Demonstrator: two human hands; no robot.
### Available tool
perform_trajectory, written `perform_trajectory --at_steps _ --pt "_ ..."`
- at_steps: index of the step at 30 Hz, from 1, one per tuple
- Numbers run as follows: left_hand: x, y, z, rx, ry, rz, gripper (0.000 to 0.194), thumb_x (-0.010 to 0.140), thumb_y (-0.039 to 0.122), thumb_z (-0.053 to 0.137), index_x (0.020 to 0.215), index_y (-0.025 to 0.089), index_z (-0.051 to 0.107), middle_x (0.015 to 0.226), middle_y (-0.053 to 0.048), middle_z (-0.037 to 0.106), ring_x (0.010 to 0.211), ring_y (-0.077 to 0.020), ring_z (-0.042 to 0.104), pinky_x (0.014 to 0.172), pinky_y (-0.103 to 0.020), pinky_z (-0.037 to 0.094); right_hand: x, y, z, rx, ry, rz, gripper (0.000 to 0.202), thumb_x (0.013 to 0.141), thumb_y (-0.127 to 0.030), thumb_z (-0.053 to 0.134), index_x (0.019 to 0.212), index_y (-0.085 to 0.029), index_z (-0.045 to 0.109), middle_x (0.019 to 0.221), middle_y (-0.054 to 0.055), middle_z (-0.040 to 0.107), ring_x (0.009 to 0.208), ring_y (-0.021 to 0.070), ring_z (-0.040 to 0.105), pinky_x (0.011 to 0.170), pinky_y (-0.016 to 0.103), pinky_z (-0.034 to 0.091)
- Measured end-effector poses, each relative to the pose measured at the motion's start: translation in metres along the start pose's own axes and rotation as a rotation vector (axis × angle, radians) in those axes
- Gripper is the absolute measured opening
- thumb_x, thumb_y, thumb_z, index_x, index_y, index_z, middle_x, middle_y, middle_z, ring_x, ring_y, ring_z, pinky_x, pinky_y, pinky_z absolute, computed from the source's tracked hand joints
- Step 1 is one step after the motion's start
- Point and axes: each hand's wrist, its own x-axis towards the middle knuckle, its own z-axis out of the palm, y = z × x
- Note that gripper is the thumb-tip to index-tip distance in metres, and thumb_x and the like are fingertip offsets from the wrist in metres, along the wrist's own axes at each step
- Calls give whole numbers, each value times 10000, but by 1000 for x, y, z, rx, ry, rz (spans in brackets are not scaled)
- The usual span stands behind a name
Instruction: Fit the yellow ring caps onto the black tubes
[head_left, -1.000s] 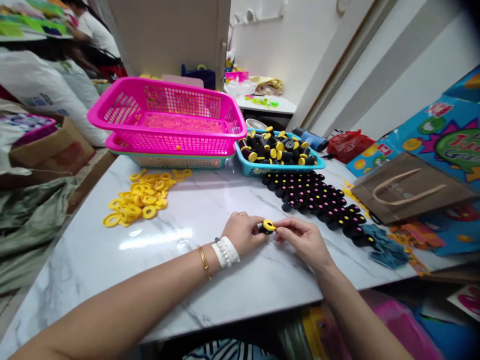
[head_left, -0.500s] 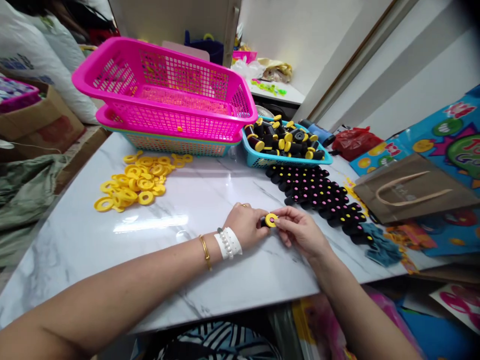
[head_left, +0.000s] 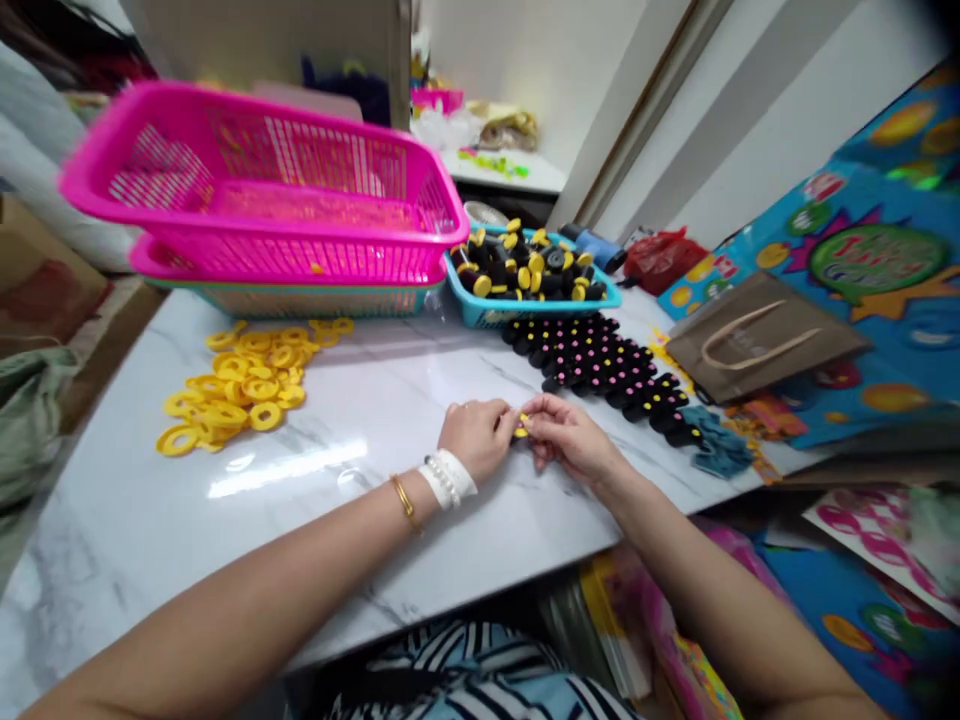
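Near the middle of the marble-patterned table, my left hand (head_left: 475,438) is closed on a small black piece with a yellow ring (head_left: 520,427), mostly hidden by fingers. My right hand (head_left: 568,440) pinches at the ring's right side, its fingertips touching it. A loose pile of yellow rings (head_left: 240,385) lies to the left. Rows of black pieces with pink and yellow dots (head_left: 600,360) stand to the right, beyond my right hand. A blue basket (head_left: 536,308) behind them holds many black pieces with yellow ends.
Stacked pink baskets (head_left: 300,240) stand at the back left. A brown paper bag (head_left: 757,345) leans against blue printed packaging (head_left: 892,250) at the right, with a teal cloth (head_left: 720,445) below it. A red plastic bag (head_left: 664,262) sits behind the blue basket.
The view has turned, so the table's contents sit further left. Both hands remain together at the piece, whose ring face is now more covered by my fingers.
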Motion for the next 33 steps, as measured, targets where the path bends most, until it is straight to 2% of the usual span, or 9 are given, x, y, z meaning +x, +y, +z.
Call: perform_trajectory --at_steps 3,6,11,15,19,22,25,30,33 --pt "-10 -9 -1 -33 55 111 303 901 404 538 1136 253 656 922 -43 643 831 -185 595 779 -317 418 -5 7 0 10 69 -70 381 647 -337 815 884 -171 566 545 -82 519 404 62 437 379 194 457" --pt "-12 -18 -1 -32 62 154 299 861 446 599 1079 267 696 955 -52 592 826 -176 583 764 -305 436 -12 13 -5 60 90 -115 340 694 -348 785 894 -172 575 548 -65 544 426 76 482 419 204 478" --pt "-10 -17 1 45 40 217 275 886 406 555 1029 219 695 959 -61 618 870 -193 593 774 -332 412 -23 7 -19 82 -28 -83 322 718 -295 772 965 -156 619 661 -9 635 569 125 615 639 320 587" --pt "-6 -12 1 88 -7 271 228 883 377 549 934 200 682 857 -41 644 812 -184 594 741 -331 373 -14 -1 -22 21 -107 0 375 742 -381 761 982 -167 569 570 -47 586 445 97 546 465 241 533" --pt "-1 -11 1 104 -42 306 195 875 358 551 895 210 677 824 -29 644 772 -168 582 731 -322 356 2 -3 -12 -152 -154 103 414 786 -515 685 961 -202 478 438 -116 480 270 51 323 261 138 291" --pt "2 -12 0 128 -49 296 201 878 347 538 873 198 674 800 -37 638 766 -175 577 730 -324 357 9 -2 -4 -261 -154 88 414 797 -562 638 890 -221 423 365 -149 392 242 46 216 241 128 176" --pt "-2 -9 -2 151 -55 274 181 871 326 546 888 194 670 816 -46 636 778 -187 576 730 -330 369 6 -1 2 -319 -175 105 413 810 -593 579 884 -235 388 375 -146 404 250 68 265 265 150 212" --pt "-6 -11 -4 151 -83 230 141 833 314 614 896 198 663 868 -50 653 830 -205 593 757 -338 396 3 -17 8 -745 -27 -206 200 830 -370 573 787 -203 471 525 -69 522 451 91 469 425 178 293" --pt "-5 -16 -3 109 -91 224 186 805 360 667 908 205 663 894 -47 658 848 -208 598 779 -344 409 8 -44 12 -1049 -76 -296 55 734 -185 585 702 -187 540 573 -35 570 547 109 504 469 196 281"
